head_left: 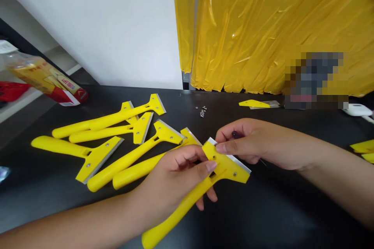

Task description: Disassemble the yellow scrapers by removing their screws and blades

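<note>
Clamping a yellow plastic T-shaped scraper [224,169] at near centre in left hand [179,173] and right hand [253,142], with one metal screw [234,174] seated and another hole [214,157] seemingly bare; beside apparently complete yellow scrapers [97,158] at left on black tabletop [271,210].

Left forearm [102,218] in from 8 o'clock; left hand [181,175] closed in grip, thumb [201,170] on top, aimed toward 2 o'clock, two fingertips [212,194] showing beneath, toward 5. Right forearm [330,175] in from 4 o'clock; right hand [251,144] at left hand's 2 o'clock, fingers curled, right thumb [230,147] pressing toward 9.
</note>
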The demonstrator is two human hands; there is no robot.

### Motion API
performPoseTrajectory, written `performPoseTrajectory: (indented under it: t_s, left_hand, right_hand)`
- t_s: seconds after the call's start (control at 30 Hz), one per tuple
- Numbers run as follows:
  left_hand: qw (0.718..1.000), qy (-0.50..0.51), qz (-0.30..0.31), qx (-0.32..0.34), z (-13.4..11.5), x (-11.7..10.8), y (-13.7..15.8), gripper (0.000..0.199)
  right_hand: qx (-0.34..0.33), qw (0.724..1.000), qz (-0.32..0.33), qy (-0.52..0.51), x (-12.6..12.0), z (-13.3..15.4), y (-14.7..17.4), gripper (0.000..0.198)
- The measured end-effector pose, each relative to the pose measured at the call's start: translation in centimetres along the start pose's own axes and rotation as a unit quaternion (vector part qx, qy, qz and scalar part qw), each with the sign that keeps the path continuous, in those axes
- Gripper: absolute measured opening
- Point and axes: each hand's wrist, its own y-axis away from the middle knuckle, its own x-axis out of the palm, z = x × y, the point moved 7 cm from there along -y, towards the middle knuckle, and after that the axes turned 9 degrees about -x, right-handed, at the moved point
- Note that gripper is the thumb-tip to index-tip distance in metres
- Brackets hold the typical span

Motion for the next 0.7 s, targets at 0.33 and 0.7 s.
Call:
performPoseTrajectory:
  t_s: [0.33,0.7]
  left_hand:
    - [0.998,0.043,-0.015,-0.038,0.8,-0.8,-0.1,0.025]
    - [0.998,0.054,0.016,-0.038,1.1,-0.1,0.1,0.022]
  right_hand:
    - [-0.02,0.995,-0.028,0.097,-0.4,0.0,-0.5,0.034]
    - [-0.198,0.929,-0.312,-0.02,-6.6,0.9,-0.3,0.043]
